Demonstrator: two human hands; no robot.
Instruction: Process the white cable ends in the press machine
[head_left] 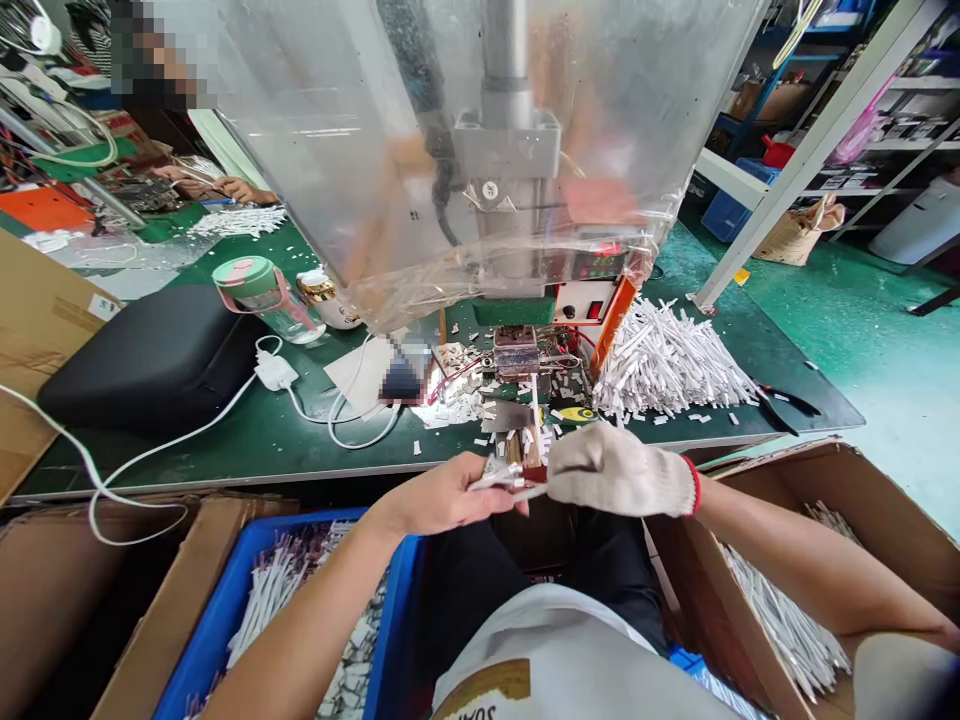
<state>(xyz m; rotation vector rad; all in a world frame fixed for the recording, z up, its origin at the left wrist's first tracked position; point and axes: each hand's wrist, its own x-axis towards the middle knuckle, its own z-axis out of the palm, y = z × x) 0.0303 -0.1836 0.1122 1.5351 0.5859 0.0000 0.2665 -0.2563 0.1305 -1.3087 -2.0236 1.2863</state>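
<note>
While the bare left hand [450, 492] is closed around some white strips [499, 478], the gloved right hand [622, 470] pinches at their end.
Both hands are in front of the green table [757, 345], just below the metal block [516, 352] of the machine; the right fingers are curled almost shut, and on the table, to the right, lies a big pile [667, 360] of similar strips, beside the pliers [776, 402].

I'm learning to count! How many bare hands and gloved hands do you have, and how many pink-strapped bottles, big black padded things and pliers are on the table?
Bare left hand: 1
Gloved right hand: 1
Bottle: 1
Black padded thing: 1
Pliers: 1
Total: 5
</note>
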